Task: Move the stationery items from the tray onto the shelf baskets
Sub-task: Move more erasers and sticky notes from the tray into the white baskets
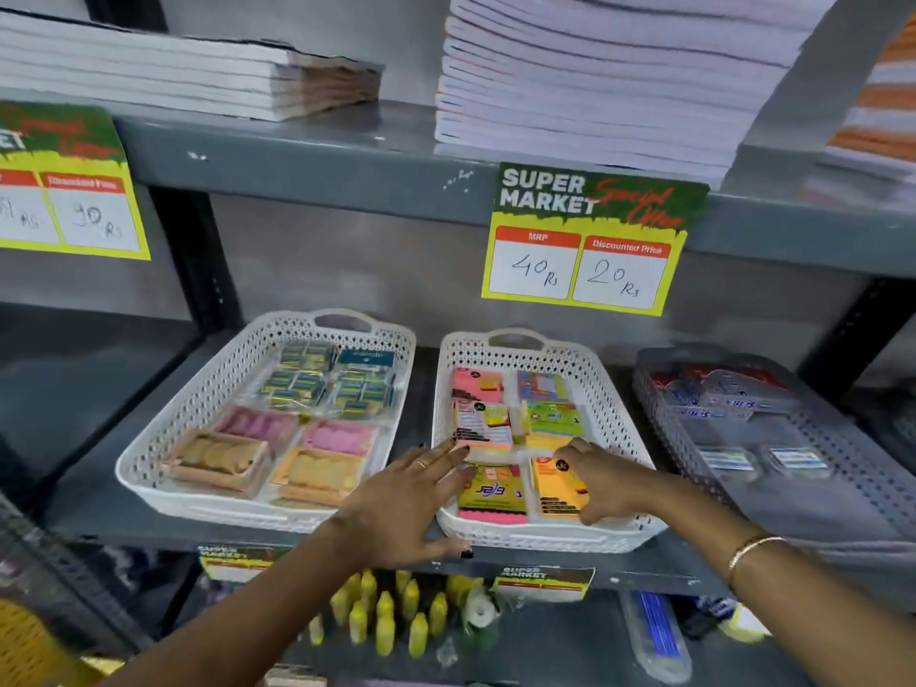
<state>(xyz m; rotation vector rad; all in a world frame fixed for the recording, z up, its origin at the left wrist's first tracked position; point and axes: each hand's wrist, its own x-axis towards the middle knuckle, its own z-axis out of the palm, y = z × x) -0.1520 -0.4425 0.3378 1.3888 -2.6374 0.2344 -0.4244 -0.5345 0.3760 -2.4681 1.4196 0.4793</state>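
Two white perforated baskets stand on the grey shelf. The middle basket (609,389) holds packs of sticky notes (483,426) in pink, yellow, green and orange. My left hand (401,503) lies flat with fingers spread over this basket's front left rim, fingertips touching a sticky-note pack. Inside the front right part, my right hand (602,480) curls its fingers around an orange sticky-note pack (555,490). The left basket (163,438) holds boxed pins and packets of pink and tan pieces. The tray is not in view.
A grey basket (773,433) with small packets stands to the right. Stacks of notebooks (595,76) fill the shelf above, with price cards (585,240) hanging from its edge. Yellow glue bottles (391,617) stand on the shelf below.
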